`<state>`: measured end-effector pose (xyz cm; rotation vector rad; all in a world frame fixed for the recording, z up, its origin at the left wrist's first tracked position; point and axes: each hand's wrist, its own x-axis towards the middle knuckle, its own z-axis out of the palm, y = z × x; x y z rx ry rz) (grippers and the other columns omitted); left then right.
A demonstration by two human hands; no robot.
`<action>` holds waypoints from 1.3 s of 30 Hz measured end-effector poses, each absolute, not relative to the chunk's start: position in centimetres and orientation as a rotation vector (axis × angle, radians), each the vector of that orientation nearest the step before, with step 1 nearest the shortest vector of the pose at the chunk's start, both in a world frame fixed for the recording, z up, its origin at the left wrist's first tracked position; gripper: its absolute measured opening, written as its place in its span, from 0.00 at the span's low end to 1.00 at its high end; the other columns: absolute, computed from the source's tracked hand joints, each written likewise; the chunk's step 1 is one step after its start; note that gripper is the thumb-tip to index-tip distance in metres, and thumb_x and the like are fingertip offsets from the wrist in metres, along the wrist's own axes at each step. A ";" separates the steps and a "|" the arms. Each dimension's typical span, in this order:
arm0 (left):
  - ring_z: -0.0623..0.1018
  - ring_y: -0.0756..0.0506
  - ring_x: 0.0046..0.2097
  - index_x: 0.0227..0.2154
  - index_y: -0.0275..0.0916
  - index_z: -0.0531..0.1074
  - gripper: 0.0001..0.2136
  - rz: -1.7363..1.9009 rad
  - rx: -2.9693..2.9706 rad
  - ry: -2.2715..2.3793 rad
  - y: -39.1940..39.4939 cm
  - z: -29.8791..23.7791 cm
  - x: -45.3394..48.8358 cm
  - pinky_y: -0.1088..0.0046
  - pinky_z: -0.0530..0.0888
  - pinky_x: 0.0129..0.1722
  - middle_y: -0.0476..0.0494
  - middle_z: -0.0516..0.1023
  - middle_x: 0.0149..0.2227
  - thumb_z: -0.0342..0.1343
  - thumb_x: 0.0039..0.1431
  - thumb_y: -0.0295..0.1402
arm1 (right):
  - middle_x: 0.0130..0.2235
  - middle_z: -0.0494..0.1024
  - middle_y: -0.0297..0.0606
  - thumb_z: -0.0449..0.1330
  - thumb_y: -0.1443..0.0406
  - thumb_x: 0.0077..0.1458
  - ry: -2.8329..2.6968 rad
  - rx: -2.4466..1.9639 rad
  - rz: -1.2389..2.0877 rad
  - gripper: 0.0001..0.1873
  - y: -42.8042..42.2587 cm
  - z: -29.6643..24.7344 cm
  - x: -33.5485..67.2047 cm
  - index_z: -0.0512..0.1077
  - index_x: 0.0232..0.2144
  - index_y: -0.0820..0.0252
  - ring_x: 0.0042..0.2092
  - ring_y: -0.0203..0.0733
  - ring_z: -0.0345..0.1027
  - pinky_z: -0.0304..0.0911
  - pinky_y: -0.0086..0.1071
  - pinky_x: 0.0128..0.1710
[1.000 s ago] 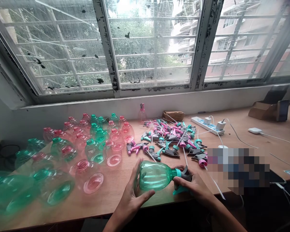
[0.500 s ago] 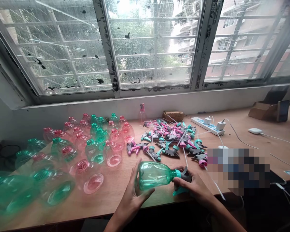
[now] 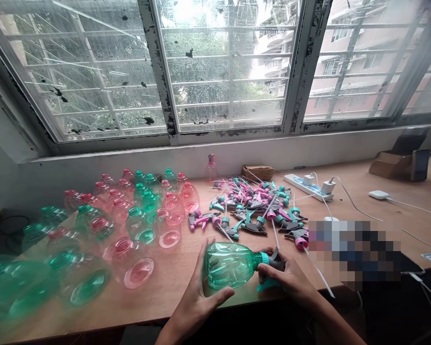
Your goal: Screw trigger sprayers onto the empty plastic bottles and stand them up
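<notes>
A translucent green bottle (image 3: pixel 228 268) lies sideways over the table's front edge, its neck pointing right. My left hand (image 3: pixel 197 292) cups it at the base end, fingers behind it and thumb stretched along the lower side. On its neck sits a spray head (image 3: pixel 276 261) with a teal collar, a dark grey body and a teal trigger. My right hand (image 3: pixel 287 275) is closed around that head, thumb by the collar. Beyond both hands lies a heap of loose trigger spray heads (image 3: pixel 251 196), grey with pink or teal parts.
Many open pink bottles (image 3: pixel 172 206) and green bottles (image 3: pixel 82 275) stand on the left. A pink spray bottle (image 3: pixel 211 167) with its head on stands by the wall, near a brown pouch (image 3: pixel 257 172). A power strip (image 3: pixel 309 187) with cables lies at the right.
The green bottle has turned about its long axis and shows a broader side. My left thumb has shifted slightly right along it. My right hand has stayed at the spray head.
</notes>
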<state>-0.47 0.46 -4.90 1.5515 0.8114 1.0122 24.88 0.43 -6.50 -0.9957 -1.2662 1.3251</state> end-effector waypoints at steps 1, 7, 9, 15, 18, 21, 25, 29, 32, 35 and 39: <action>0.52 0.34 0.70 0.69 0.54 0.32 0.49 1.014 1.582 0.834 0.5 -5.0 -0.5 0.53 0.51 0.68 0.42 0.42 0.73 0.64 0.58 0.38 | 0.25 0.81 0.36 0.69 0.54 0.52 -1.264 -0.996 1.321 0.22 0.4 -6.5 24.9 0.72 0.42 0.62 0.29 0.44 0.75 0.70 0.34 0.31; 0.48 0.35 0.71 0.68 0.60 0.37 0.45 1.067 1.639 0.894 0.6 -5.4 -0.5 0.53 0.50 0.68 0.49 0.42 0.73 0.64 0.59 0.37 | 0.25 0.81 0.36 0.68 0.54 0.53 -1.287 -0.997 1.317 0.21 0.5 -6.5 24.9 0.71 0.43 0.62 0.29 0.44 0.75 0.69 0.33 0.32; 0.48 0.34 0.71 0.69 0.57 0.36 0.47 1.055 1.626 0.874 0.6 -5.3 -0.6 0.53 0.49 0.69 0.47 0.42 0.73 0.64 0.57 0.40 | 0.25 0.81 0.35 0.69 0.54 0.53 -1.298 -0.988 1.325 0.21 0.5 -6.4 24.9 0.71 0.43 0.61 0.29 0.43 0.75 0.70 0.33 0.31; 0.45 0.32 0.71 0.70 0.51 0.39 0.42 1.047 1.653 0.910 0.5 -4.8 -0.9 0.52 0.46 0.69 0.45 0.42 0.73 0.60 0.60 0.43 | 0.26 0.81 0.36 0.70 0.55 0.52 -1.321 -0.995 1.340 0.22 0.4 -6.6 25.0 0.71 0.44 0.61 0.29 0.44 0.76 0.70 0.34 0.31; 0.46 0.34 0.71 0.69 0.55 0.40 0.43 1.042 1.651 0.891 0.3 -4.8 -0.8 0.54 0.47 0.69 0.48 0.42 0.73 0.63 0.59 0.39 | 0.25 0.81 0.36 0.69 0.55 0.53 -1.285 -0.981 1.318 0.21 0.5 -7.0 25.0 0.71 0.42 0.61 0.28 0.44 0.75 0.70 0.34 0.30; 0.46 0.36 0.72 0.68 0.60 0.42 0.41 1.050 1.618 0.861 0.0 -5.0 -0.5 0.56 0.48 0.69 0.52 0.39 0.73 0.62 0.60 0.37 | 0.25 0.81 0.36 0.68 0.54 0.54 -1.259 -0.958 1.320 0.21 0.7 -7.3 25.0 0.70 0.43 0.62 0.28 0.44 0.74 0.70 0.35 0.31; 0.44 0.35 0.72 0.69 0.57 0.39 0.41 1.055 1.610 0.850 0.1 -4.8 -0.6 0.53 0.47 0.69 0.49 0.40 0.73 0.60 0.61 0.42 | 0.25 0.81 0.36 0.68 0.55 0.54 -1.293 -0.956 1.326 0.22 0.6 -7.0 25.0 0.70 0.44 0.62 0.29 0.43 0.75 0.70 0.34 0.31; 0.42 0.32 0.72 0.70 0.51 0.42 0.42 1.064 1.632 0.932 0.2 -4.3 -0.8 0.51 0.44 0.69 0.46 0.43 0.73 0.59 0.60 0.48 | 0.26 0.81 0.35 0.69 0.55 0.52 -1.325 -0.990 1.327 0.22 0.4 -6.6 24.9 0.71 0.44 0.61 0.29 0.44 0.75 0.70 0.34 0.30; 0.46 0.33 0.71 0.69 0.52 0.41 0.43 1.053 1.583 0.893 0.2 -4.1 -0.6 0.53 0.48 0.69 0.46 0.46 0.72 0.61 0.59 0.46 | 0.25 0.81 0.36 0.69 0.55 0.52 -1.294 -0.998 1.306 0.21 0.4 -6.6 25.0 0.71 0.42 0.61 0.29 0.43 0.75 0.69 0.33 0.30; 0.53 0.36 0.70 0.69 0.58 0.39 0.45 1.028 1.545 0.798 0.1 -4.3 -0.4 0.56 0.55 0.68 0.47 0.49 0.71 0.64 0.58 0.39 | 0.25 0.81 0.36 0.68 0.54 0.53 -1.246 -0.968 1.295 0.19 0.5 -6.9 25.0 0.71 0.39 0.61 0.28 0.42 0.74 0.69 0.32 0.31; 0.53 0.37 0.70 0.68 0.59 0.42 0.42 1.049 1.571 0.794 0.2 -4.7 -0.4 0.59 0.55 0.68 0.48 0.48 0.72 0.63 0.60 0.36 | 0.25 0.81 0.36 0.68 0.54 0.54 -1.234 -0.938 1.314 0.19 0.6 -7.1 25.0 0.70 0.39 0.61 0.28 0.42 0.74 0.69 0.32 0.31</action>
